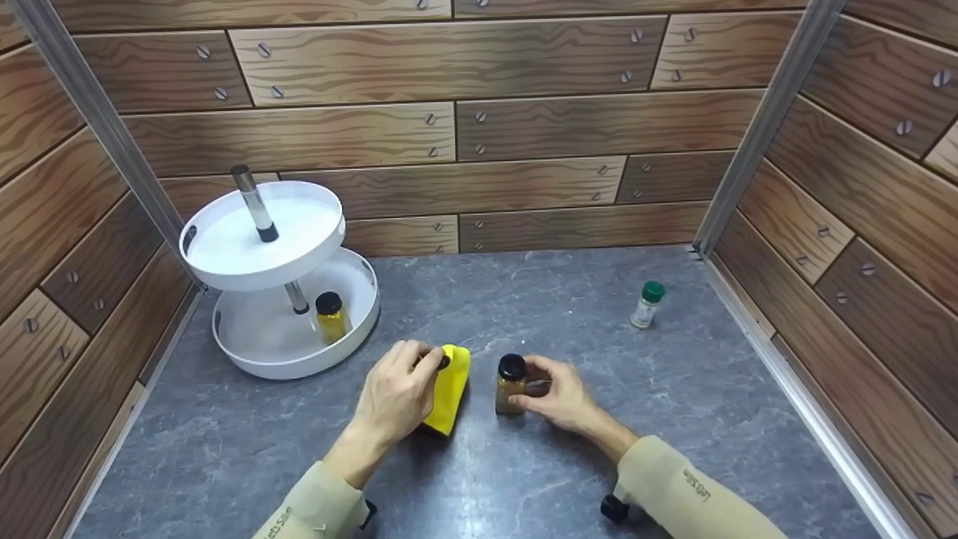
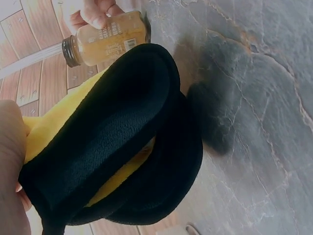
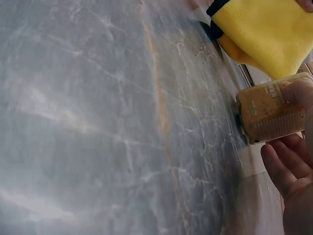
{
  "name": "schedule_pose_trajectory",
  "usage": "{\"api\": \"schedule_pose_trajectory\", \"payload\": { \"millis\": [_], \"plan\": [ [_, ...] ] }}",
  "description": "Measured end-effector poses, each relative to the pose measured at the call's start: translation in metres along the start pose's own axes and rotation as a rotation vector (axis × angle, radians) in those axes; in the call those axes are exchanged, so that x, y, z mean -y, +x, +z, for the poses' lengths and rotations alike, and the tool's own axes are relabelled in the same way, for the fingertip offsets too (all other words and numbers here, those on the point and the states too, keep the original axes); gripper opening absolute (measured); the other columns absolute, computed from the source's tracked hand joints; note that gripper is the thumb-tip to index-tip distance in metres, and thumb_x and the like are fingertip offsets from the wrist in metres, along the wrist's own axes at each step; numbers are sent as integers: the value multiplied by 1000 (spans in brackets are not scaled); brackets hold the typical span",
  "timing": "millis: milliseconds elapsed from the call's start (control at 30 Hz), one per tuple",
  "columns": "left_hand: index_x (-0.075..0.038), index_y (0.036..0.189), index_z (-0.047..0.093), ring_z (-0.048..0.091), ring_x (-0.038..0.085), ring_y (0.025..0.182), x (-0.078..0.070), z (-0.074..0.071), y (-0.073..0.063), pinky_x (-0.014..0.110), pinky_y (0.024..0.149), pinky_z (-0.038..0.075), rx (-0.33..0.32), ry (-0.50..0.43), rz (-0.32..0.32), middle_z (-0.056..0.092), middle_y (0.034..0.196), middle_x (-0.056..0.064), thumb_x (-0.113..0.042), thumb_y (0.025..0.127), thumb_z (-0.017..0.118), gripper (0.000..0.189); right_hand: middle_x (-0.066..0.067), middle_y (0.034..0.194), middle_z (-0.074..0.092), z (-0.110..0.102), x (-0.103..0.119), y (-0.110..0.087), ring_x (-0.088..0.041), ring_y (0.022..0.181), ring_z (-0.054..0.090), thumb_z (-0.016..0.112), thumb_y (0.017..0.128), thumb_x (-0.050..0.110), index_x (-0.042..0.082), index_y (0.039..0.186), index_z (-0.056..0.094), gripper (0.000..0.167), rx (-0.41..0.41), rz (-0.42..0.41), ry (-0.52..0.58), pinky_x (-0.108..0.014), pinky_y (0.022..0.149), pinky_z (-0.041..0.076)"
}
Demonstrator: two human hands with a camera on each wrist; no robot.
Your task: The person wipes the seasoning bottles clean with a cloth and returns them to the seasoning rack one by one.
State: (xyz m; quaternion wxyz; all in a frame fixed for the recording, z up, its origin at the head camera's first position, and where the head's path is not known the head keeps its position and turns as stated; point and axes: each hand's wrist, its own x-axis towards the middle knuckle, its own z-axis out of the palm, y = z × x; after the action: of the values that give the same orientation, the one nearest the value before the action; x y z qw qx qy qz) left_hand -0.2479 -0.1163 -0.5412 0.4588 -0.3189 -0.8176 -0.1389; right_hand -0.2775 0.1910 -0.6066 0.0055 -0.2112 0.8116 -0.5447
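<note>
My left hand [image 1: 397, 389] pinches a yellow cloth with a black edge [image 1: 451, 389], which hangs from the fingers in folds. In the left wrist view the dark underside of the cloth [image 2: 112, 122] fills the middle. My right hand [image 1: 561, 393] holds a spice jar [image 1: 511, 389] with a black lid between thumb and fingers, just right of the cloth. The jar stands upright, and brownish-yellow powder shows through its printed glass [image 3: 269, 110].
A two-tier white round tray [image 1: 284, 367] stands at the back left, with a yellow spice jar [image 1: 331, 322] on its lower tier. At the back right stands a small green-capped shaker [image 1: 647, 307]. Wood-patterned walls [image 1: 539, 127] enclose the grey marbled table [image 1: 479, 299].
</note>
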Motion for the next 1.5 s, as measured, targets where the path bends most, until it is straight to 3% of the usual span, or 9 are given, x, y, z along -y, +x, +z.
{"api": "schedule_pose_trajectory", "payload": {
  "millis": [200, 433, 567, 733, 900, 1033, 1200, 1367, 1500],
  "plan": [
    [-7, 106, 80, 66, 23, 81, 0, 2, -1, 33, 71, 59, -10, -2, 0, 70, 94, 5, -1, 89, 81, 18, -20, 124, 81, -2, 1, -1, -31, 110, 81, 96, 85, 9, 0, 131, 74, 53, 8, 0, -33, -45, 100, 69],
    [-7, 107, 80, 66, 23, 82, -1, 2, -1, 33, 71, 60, -9, 0, -2, 70, 94, 5, -2, 89, 82, 18, -30, 148, 67, -22, 6, 13, -23, 133, 67, 87, 83, 1, -8, 160, 49, 86, 265, -1, 73, -61, 116, 59],
    [-7, 107, 81, 67, 22, 83, -1, 2, -1, 33, 72, 60, -10, 1, -3, 70, 95, 5, -2, 88, 83, 19, -29, 158, 61, -27, 10, 22, -19, 142, 62, 75, 81, -7, -4, 165, 46, 88, 398, -22, 74, -49, 120, 56],
    [-7, 107, 81, 67, 22, 83, -1, 2, -2, 32, 73, 60, -5, 7, -5, 71, 95, 5, -2, 88, 83, 19, -32, 161, 60, -24, 10, 27, -25, 146, 63, 63, 78, -14, -3, 162, 51, 86, 461, -61, 109, -27, 114, 56],
    [-7, 108, 81, 68, 23, 84, 0, 1, -3, 32, 74, 61, 3, 4, -11, 71, 95, 5, -2, 89, 83, 20, -34, 154, 65, -21, 8, 27, -15, 139, 67, 61, 77, -14, -6, 157, 56, 80, 430, -72, 119, -21, 108, 57],
    [-6, 107, 81, 68, 23, 83, 0, 1, -4, 32, 73, 61, 2, 9, -10, 71, 95, 5, 0, 87, 84, 21, -31, 149, 69, -19, 7, 25, -15, 133, 69, 73, 83, -9, -5, 154, 60, 72, 365, -70, 59, -24, 108, 58],
    [-7, 107, 81, 67, 22, 82, -1, 1, -3, 31, 72, 60, 2, 17, -3, 70, 93, 4, -2, 90, 83, 18, -23, 141, 75, -16, 7, 20, -30, 133, 70, 90, 87, 3, -2, 146, 66, 64, 272, -24, 6, -42, 121, 52],
    [-7, 107, 81, 67, 22, 83, -2, 2, -2, 31, 73, 61, -4, 11, -5, 70, 94, 5, -3, 90, 83, 17, -22, 145, 72, -10, 7, 16, -44, 140, 68, 88, 88, 0, 0, 143, 66, 59, 234, 47, 48, -63, 127, 49],
    [-6, 107, 81, 67, 22, 83, -3, 2, -2, 32, 73, 61, -6, 5, -5, 71, 94, 5, -3, 90, 83, 17, -24, 143, 72, -6, 5, 11, -50, 141, 67, 86, 89, -2, -1, 142, 64, 57, 196, 40, 45, -66, 126, 49]
  ]
}}
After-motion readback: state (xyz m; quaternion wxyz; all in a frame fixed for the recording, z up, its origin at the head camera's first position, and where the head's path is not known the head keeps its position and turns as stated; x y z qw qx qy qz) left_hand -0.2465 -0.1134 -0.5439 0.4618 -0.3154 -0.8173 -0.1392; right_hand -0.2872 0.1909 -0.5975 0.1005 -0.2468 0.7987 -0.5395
